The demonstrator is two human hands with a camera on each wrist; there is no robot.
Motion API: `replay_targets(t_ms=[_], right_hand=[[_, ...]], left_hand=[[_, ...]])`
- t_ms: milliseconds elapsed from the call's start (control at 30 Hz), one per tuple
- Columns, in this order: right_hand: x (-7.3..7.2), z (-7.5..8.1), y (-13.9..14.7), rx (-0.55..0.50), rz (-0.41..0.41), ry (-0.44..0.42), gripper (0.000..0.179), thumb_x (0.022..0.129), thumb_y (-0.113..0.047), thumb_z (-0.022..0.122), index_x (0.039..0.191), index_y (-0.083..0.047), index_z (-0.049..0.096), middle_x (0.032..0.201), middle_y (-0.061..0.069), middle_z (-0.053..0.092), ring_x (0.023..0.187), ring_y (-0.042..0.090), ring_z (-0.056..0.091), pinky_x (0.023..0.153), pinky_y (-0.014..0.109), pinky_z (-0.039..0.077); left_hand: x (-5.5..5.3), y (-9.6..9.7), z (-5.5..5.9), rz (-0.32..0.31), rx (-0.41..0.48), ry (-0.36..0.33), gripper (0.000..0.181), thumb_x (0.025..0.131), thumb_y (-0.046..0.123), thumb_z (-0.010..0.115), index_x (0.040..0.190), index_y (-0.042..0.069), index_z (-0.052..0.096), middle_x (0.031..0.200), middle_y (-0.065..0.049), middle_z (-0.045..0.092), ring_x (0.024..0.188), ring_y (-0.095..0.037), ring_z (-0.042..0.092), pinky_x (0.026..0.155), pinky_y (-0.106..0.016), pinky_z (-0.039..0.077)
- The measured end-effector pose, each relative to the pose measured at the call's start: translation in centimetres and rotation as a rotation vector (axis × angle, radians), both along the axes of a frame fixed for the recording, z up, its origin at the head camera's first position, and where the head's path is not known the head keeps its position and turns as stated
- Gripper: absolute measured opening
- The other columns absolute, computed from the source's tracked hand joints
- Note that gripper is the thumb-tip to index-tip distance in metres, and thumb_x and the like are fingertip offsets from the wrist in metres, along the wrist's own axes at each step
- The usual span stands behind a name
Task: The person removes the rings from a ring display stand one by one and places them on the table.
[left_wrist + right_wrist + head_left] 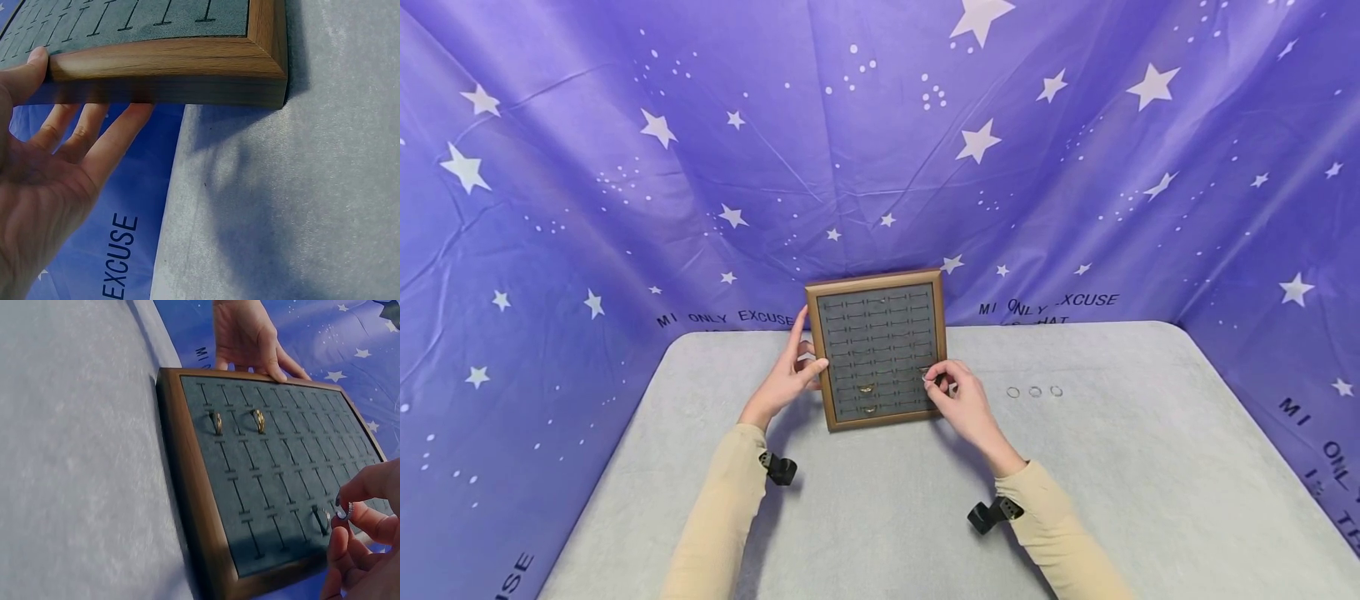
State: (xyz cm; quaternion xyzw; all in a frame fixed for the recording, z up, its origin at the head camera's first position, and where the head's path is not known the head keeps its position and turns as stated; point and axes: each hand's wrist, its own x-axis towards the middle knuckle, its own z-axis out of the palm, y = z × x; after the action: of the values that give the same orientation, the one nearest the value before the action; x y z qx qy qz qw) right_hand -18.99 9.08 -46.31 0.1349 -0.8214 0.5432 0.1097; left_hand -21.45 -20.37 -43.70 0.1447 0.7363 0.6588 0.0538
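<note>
A wooden-framed ring display tray [883, 422] with grey slotted padding stands tilted up on the table. My left hand [786, 379] grips its left side, thumb on the frame's front and fingers [119, 134] against the back. Near the tray's right edge my right hand [962, 406] pinches a small silver ring [349, 511] between thumb and fingers. Just beside that ring, another silver ring [325, 520] sits in a slot. Two gold-coloured rings, one ring [217, 423] and a second ring [259, 421], are set in slots near the lower left.
Three rings lie in a row on the grey table [1150, 467] right of the tray: a left ring [1013, 392], a middle ring [1035, 391] and a right ring [1056, 391]. A purple star-printed cloth [850, 167] hangs behind and at both sides.
</note>
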Motion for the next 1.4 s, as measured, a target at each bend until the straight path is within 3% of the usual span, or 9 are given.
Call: replay_targets(t_ms=[467, 667, 1033, 1400], right_hand=[[-0.1, -0.9, 3.0, 0.021, -0.060, -0.036, 0.008, 0.082, 0.002, 0.065, 0.089, -0.001, 0.065, 0.092, 0.011, 0.060, 0.081, 0.022, 0.054, 0.070, 0.033, 0.042], [-0.1, -1.5, 4.1, 0.022, -0.078, -0.067, 0.007, 0.084, 0.002, 0.065, 0.091, 0.001, 0.065, 0.099, 0.015, 0.062, 0.082, 0.022, 0.056, 0.069, 0.026, 0.043], [-0.1, -2.3, 6.3, 0.046, -0.102, -0.107, 0.007, 0.087, 0.003, 0.063, 0.094, 0.004, 0.064, 0.101, 0.017, 0.062, 0.089, 0.026, 0.060, 0.075, 0.022, 0.048], [0.4, -2.9, 9.2, 0.063, -0.132, -0.117, 0.007, 0.087, 0.002, 0.063, 0.093, 0.005, 0.065, 0.094, 0.017, 0.065, 0.083, 0.016, 0.058, 0.068, 0.014, 0.045]], left_hand=[[0.1, 0.0, 0.2, -0.006, -0.006, 0.005, 0.089, 0.096, -0.003, 0.054, 0.156, 0.030, -0.003, 0.099, -0.017, 0.051, 0.083, -0.028, 0.056, 0.072, -0.052, 0.058], [0.1, 0.1, 0.3, -0.009, -0.016, 0.022, 0.089, 0.096, -0.004, 0.053, 0.156, 0.026, -0.004, 0.098, -0.018, 0.052, 0.083, -0.029, 0.057, 0.071, -0.053, 0.058], [-0.1, -0.1, -0.1, -0.015, -0.002, 0.008, 0.089, 0.096, -0.004, 0.053, 0.156, 0.031, -0.003, 0.100, -0.018, 0.052, 0.084, -0.030, 0.057, 0.071, -0.048, 0.059], [-0.1, -0.1, 0.0, -0.019, 0.003, 0.001, 0.089, 0.096, -0.005, 0.052, 0.156, 0.032, -0.004, 0.100, -0.019, 0.051, 0.084, -0.029, 0.058, 0.071, -0.048, 0.059]])
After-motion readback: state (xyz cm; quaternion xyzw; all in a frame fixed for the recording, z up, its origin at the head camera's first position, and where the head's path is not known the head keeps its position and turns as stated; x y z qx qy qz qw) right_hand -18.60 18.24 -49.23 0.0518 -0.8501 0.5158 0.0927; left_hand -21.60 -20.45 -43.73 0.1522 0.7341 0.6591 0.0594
